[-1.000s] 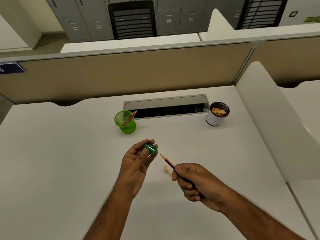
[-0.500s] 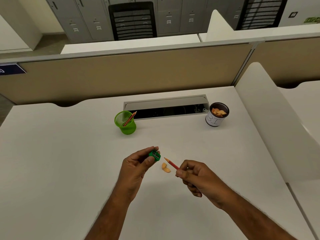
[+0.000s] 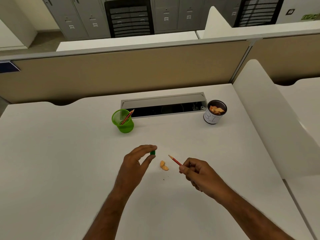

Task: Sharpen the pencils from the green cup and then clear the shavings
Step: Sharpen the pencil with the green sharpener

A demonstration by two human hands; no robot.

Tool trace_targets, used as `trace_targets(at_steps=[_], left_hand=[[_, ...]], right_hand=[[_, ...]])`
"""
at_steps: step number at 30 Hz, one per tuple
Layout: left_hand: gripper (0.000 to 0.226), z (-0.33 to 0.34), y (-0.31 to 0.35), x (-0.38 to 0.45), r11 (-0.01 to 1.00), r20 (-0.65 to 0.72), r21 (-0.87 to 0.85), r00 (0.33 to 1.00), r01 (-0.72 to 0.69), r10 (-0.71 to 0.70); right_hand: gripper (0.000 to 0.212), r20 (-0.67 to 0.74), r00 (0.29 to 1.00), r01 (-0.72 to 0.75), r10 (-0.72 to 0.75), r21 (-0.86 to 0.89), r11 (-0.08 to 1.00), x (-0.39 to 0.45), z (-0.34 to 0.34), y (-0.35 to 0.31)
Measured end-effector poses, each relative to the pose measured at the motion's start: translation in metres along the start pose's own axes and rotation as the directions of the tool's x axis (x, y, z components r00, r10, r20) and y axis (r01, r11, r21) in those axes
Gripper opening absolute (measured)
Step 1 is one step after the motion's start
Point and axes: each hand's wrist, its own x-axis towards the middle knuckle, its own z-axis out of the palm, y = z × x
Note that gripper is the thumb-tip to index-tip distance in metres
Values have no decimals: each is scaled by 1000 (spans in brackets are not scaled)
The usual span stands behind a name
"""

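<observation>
A: What changed?
B: Left hand (image 3: pixel 138 161) has turned over, pinching sharpener (image 3: pixel 152 152); right hand (image 3: pixel 195 172) grips pencil (image 3: pixel 174 160), now apart. Shavings (image 3: pixel 163 166) lie between.
A: Surroundings?
B: White worktop (image 3: pixel 52 153), cup (image 3: pixel 123 120), beige partition (image 3: pixel 121 73).

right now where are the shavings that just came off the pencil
In the head view the shavings lie on the white desk, near its middle, between the left hand holding the sharpener and the right hand holding the pencil.

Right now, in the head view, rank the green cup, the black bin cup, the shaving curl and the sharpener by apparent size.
1. green cup and black bin cup: look alike, no ranking
2. shaving curl
3. sharpener, mostly hidden in the left hand, so unsure
</observation>
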Motion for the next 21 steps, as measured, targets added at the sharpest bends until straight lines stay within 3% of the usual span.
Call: trace_targets(at_steps=[3,8,13,21], left_hand=[[32,-5,3,0,977,-36,-165,989,135,-142],[32,-10,13,-3,828,-8,-477,941,295,-339],[30,-8,20,-7,737,26,-593,922,325,-386],[28,-5,31,-10,701,48,-647,933,300,-356]], right_hand=[[25,-38,998,44,-44,-16,999,1,-2,3],[27,-84,985,135,-154,-197,971,1,-4,6],[19,-88,962,207,-257,-380,902,-1,-2,-3],[16,-47,911,311,-409,-570,761,-1,5,-15]])
